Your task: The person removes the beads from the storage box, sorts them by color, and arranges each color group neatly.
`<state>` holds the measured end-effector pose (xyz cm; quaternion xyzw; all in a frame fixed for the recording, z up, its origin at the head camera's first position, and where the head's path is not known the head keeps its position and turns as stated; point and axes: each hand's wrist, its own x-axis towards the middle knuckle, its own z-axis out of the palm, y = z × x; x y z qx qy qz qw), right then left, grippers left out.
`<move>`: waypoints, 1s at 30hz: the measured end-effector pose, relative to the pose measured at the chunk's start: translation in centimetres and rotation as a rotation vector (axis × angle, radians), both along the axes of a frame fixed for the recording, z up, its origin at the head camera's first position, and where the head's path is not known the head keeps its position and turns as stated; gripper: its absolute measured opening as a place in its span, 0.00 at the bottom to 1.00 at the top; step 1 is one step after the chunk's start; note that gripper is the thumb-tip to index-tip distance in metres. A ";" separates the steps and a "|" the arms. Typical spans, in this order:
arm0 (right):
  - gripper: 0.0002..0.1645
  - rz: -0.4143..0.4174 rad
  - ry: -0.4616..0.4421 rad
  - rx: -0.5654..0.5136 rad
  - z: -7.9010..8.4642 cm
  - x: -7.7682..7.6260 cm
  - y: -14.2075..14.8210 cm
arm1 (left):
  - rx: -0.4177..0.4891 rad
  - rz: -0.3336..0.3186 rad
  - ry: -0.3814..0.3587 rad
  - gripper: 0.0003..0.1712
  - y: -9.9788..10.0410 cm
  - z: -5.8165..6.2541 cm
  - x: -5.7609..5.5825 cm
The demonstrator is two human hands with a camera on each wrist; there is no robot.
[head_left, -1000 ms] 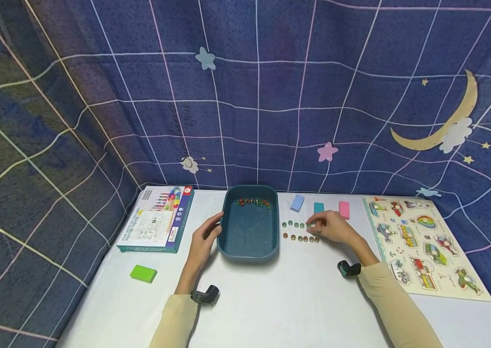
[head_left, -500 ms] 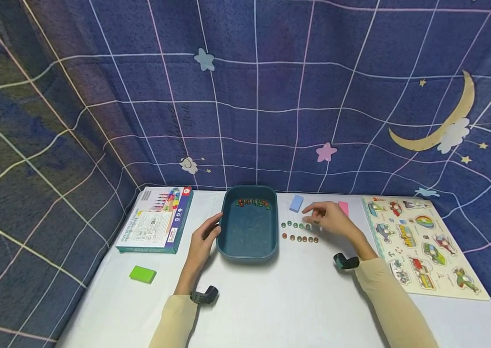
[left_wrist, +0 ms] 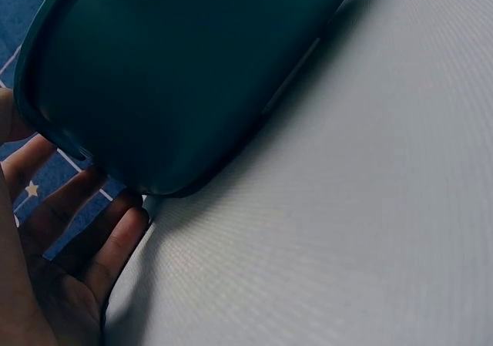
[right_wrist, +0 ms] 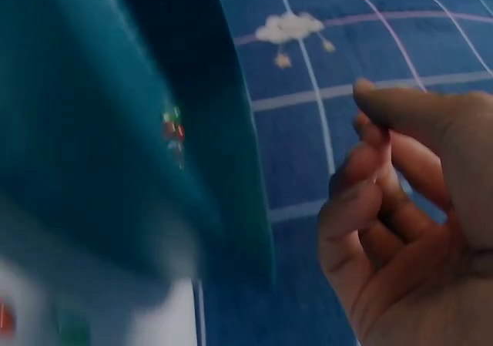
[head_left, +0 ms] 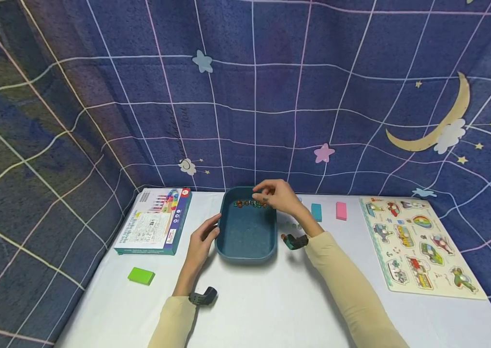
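Note:
The fingers of my left hand (head_left: 202, 239) touch the outer left side of a dark teal plastic bin (head_left: 247, 237). In the left wrist view, these fingers (left_wrist: 115, 246) lie loosely against its wall. A line of small shiny red and green beads (head_left: 250, 203) sits at the bin's far end. Above the far right rim is my right hand (head_left: 282, 195), its fingers loosely bent. I see nothing between the fingers in the right wrist view. Beside the bin, a few green beads (head_left: 294, 225) and a red bead (head_left: 282, 236) show; my right forearm and wrist camera cover others.
A boxed set (head_left: 154, 222) and a green block (head_left: 141, 276) lie to the left. Behind my right forearm are a blue block (head_left: 316, 212) and a pink block (head_left: 341, 210). A picture puzzle board (head_left: 421, 246) lies at the right. A patterned curtain (head_left: 245, 96) hangs behind the table.
My right hand has left the green bead row on the table and moved left to above the bin's far right rim. My left hand stays at the bin's side.

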<state>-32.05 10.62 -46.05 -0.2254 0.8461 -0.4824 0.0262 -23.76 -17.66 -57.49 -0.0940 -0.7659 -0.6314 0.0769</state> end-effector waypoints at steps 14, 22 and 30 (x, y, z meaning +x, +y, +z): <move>0.10 -0.141 -0.092 0.202 -3.9 -3.4 -6.8 | 0.009 0.004 -0.007 0.24 -0.3 0.2 0.0; 0.10 -0.200 -0.080 0.334 -5.6 -3.5 -7.6 | 0.003 0.010 -0.012 0.23 -0.1 0.0 0.1; 0.09 -0.188 -0.063 0.339 -5.1 -3.1 -7.9 | 0.007 0.015 -0.013 0.23 -0.1 0.0 0.1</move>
